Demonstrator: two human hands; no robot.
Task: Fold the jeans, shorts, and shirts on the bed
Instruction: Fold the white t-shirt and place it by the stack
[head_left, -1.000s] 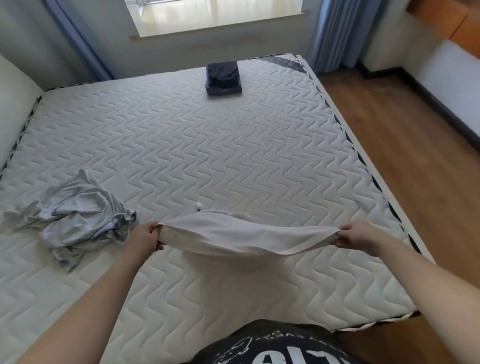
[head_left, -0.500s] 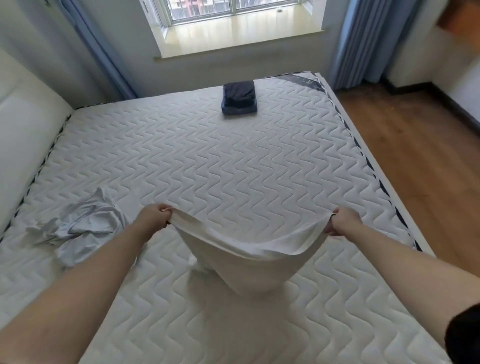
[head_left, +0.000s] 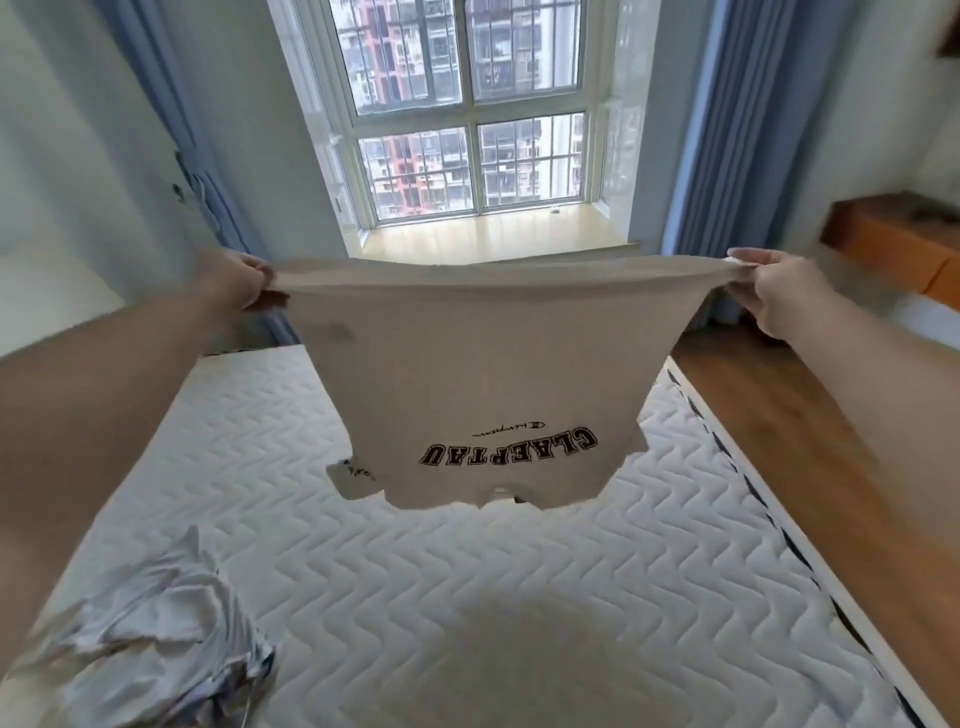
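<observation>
A white T-shirt (head_left: 483, 374) with black lettering hangs upside down in the air above the bed (head_left: 519, 597). My left hand (head_left: 236, 283) pinches one corner of its hem. The other corner is pinched by my right hand (head_left: 769, 291), and the hem is stretched taut between them at window height. The collar end dangles free above the mattress. A crumpled grey-white garment (head_left: 145, 639) lies on the mattress at the near left. The folded dark pile seen earlier is hidden behind the shirt.
The window (head_left: 467, 114) and its sill are straight ahead, with blue curtains (head_left: 727, 130) on both sides. Wooden floor (head_left: 810, 431) runs along the bed's right edge. An orange shelf (head_left: 893, 244) juts from the right wall.
Both hands have lifted the shirt from just above the mattress to chest height and spread it wide. The view has tilted up toward the window.
</observation>
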